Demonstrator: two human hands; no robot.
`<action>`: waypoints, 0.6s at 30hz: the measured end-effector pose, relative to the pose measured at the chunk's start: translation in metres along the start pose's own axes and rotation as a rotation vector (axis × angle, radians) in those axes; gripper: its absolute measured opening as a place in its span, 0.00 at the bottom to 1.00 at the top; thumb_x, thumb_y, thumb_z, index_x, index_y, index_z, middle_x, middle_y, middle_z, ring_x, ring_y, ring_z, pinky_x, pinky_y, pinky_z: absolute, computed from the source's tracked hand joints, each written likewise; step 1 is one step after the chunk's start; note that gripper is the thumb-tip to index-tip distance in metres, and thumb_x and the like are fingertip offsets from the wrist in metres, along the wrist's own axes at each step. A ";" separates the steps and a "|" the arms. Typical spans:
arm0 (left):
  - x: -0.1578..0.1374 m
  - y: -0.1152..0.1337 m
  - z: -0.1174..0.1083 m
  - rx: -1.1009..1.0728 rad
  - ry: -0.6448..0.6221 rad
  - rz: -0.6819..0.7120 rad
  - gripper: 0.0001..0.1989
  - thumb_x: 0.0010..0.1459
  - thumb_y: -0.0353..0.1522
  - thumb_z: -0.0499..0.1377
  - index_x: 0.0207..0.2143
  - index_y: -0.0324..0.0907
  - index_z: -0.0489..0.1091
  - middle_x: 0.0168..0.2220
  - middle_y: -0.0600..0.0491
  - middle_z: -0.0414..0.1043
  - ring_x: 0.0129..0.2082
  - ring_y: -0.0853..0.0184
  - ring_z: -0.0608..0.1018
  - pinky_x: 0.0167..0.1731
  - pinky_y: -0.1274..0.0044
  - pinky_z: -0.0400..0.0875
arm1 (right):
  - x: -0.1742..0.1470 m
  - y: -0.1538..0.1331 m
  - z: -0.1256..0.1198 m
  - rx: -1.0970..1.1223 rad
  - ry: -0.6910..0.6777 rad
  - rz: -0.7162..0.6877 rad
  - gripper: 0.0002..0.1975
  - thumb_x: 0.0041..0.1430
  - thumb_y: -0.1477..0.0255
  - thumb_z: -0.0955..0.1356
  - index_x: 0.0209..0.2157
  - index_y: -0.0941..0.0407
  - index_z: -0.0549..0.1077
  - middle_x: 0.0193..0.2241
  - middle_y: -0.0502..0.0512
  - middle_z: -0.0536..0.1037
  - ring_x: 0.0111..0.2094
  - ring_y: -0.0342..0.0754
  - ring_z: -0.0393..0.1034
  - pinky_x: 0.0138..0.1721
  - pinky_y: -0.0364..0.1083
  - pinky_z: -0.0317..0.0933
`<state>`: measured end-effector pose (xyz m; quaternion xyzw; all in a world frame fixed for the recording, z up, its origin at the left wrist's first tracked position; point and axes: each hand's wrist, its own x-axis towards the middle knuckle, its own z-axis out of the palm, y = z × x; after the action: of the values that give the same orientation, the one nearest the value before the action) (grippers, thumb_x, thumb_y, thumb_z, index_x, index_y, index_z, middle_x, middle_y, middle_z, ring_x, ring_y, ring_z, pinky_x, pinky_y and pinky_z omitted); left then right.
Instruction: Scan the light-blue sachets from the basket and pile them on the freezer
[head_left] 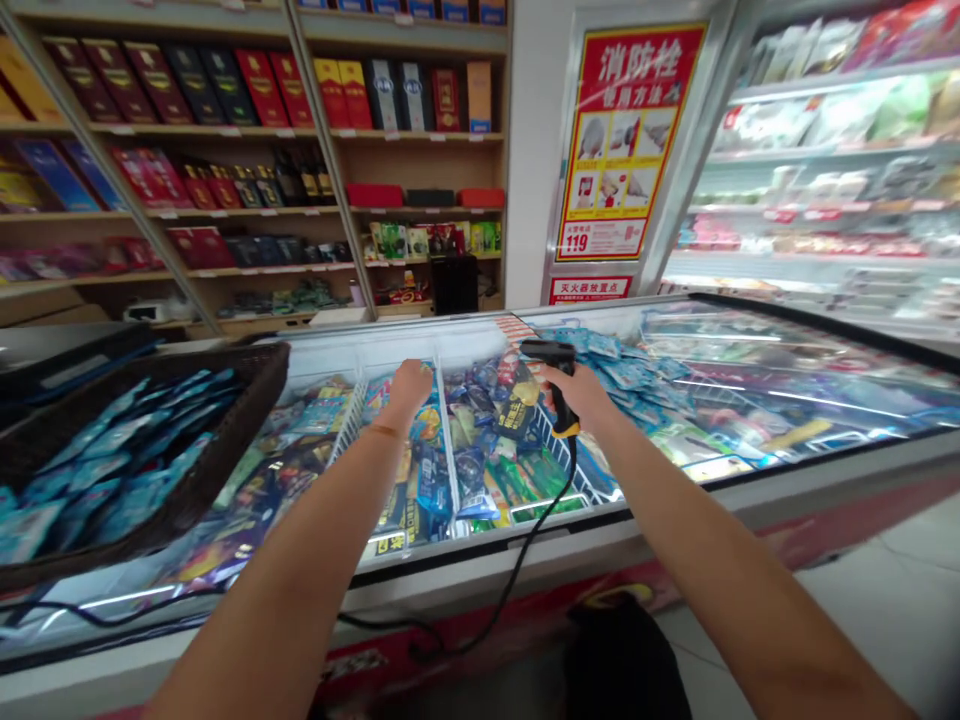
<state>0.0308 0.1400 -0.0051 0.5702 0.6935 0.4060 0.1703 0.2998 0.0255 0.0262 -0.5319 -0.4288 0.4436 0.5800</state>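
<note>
My right hand (589, 400) is wrapped round the grip of a black and yellow barcode scanner (551, 352), and its cord (525, 545) hangs down over the freezer's front edge. My left hand (412, 385) is closed, held over the compartments of the chest freezer (469, 548). Its fingers point away from me, so I cannot see what they hold, if anything. Below both hands lie colourful ice cream packets (480, 430), sorted between white wire dividers (447, 430).
At the left, a dark woven basket (259, 420) of blue packets rests on the freezer. More blue packets (622, 365) are heaped right of the scanner. Behind stand wooden shelves (420, 135) of boxes and bottles, a red sign (630, 140) and a lit display fridge (832, 150).
</note>
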 end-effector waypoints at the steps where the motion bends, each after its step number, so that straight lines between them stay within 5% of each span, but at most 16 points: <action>1: 0.001 -0.014 -0.013 0.054 0.029 -0.010 0.21 0.54 0.32 0.63 0.51 0.39 0.71 0.51 0.39 0.76 0.53 0.52 0.77 0.52 0.67 0.68 | 0.001 0.001 0.013 0.011 -0.028 -0.002 0.10 0.58 0.72 0.73 0.29 0.57 0.68 0.18 0.48 0.72 0.14 0.40 0.65 0.14 0.39 0.61; 8: -0.008 -0.072 -0.079 0.287 0.383 -0.169 0.26 0.55 0.35 0.61 0.56 0.36 0.67 0.60 0.28 0.64 0.64 0.39 0.62 0.59 0.51 0.54 | -0.002 0.017 0.087 0.030 -0.170 0.023 0.10 0.59 0.71 0.72 0.28 0.57 0.67 0.19 0.48 0.73 0.14 0.40 0.65 0.15 0.39 0.60; 13: -0.003 -0.101 -0.091 0.346 0.320 -0.316 0.30 0.54 0.37 0.62 0.57 0.33 0.65 0.66 0.24 0.53 0.69 0.36 0.48 0.60 0.47 0.44 | -0.011 0.035 0.095 0.030 -0.162 0.038 0.09 0.59 0.72 0.72 0.29 0.57 0.67 0.19 0.47 0.73 0.14 0.39 0.66 0.14 0.39 0.60; 18: -0.006 -0.101 -0.090 0.337 0.322 -0.331 0.25 0.54 0.33 0.63 0.53 0.35 0.65 0.62 0.25 0.60 0.65 0.36 0.59 0.58 0.48 0.50 | -0.017 0.036 0.085 0.033 -0.168 0.083 0.09 0.59 0.72 0.72 0.30 0.58 0.68 0.19 0.48 0.73 0.14 0.40 0.67 0.14 0.39 0.60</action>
<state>-0.0967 0.0989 -0.0278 0.3978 0.8530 0.3369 0.0247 0.2114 0.0308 -0.0048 -0.5007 -0.4462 0.5170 0.5319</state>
